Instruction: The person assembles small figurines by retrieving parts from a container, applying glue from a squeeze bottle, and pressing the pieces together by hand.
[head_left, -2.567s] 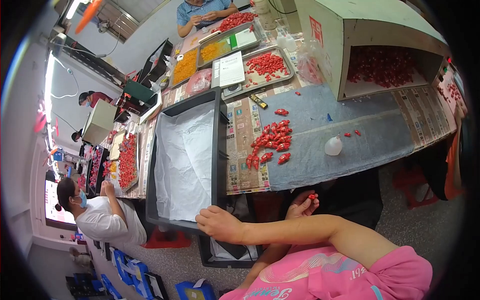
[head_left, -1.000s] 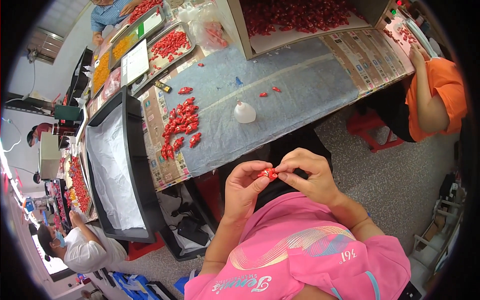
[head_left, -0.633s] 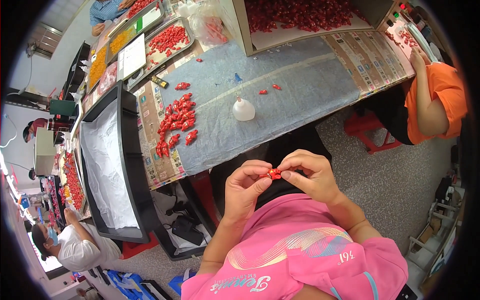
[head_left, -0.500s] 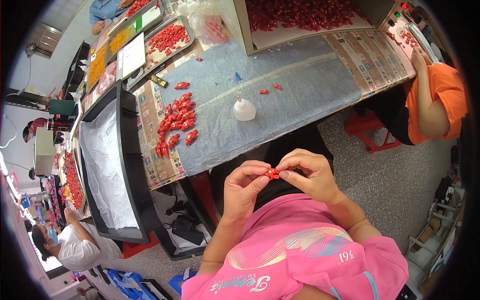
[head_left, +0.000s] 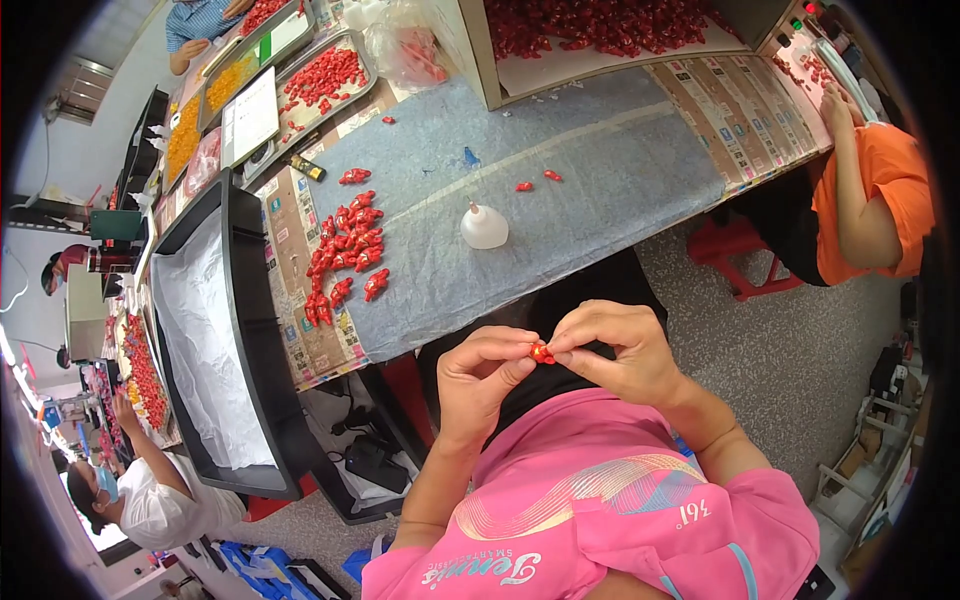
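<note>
By clock around the pinched red piece (head_left: 542, 353), a black tray (head_left: 265, 375) stands at nine, its wall beside the left edge of the desk (head_left: 735, 120); red pieces (head_left: 347, 238) cluster at ten. The left hand (head_left: 480, 375), thumb against fingertips, grips one end, just off the desk's front edge. A white bottle (head_left: 485, 228) stands at eleven on blue-grey cloth (head_left: 620, 190) stretching broadly past one. The right hand (head_left: 622, 352) pinches the other end; speckled floor (head_left: 770, 370) spreads at three.

Small-parts workshop or factory room — covered tabletop (head_left: 600, 180) with clustered red pieces (head_left: 345, 245), metal tray (head_left: 345, 103) of more, black bin (head_left: 255, 330) alongside; white-shirted co-worker (head_left: 175, 505) and orange-shirted co-worker (head_left: 880, 195) at neighbouring spots — plus red stool (head_left: 725, 237), speckled floor (head_left: 740, 345).
</note>
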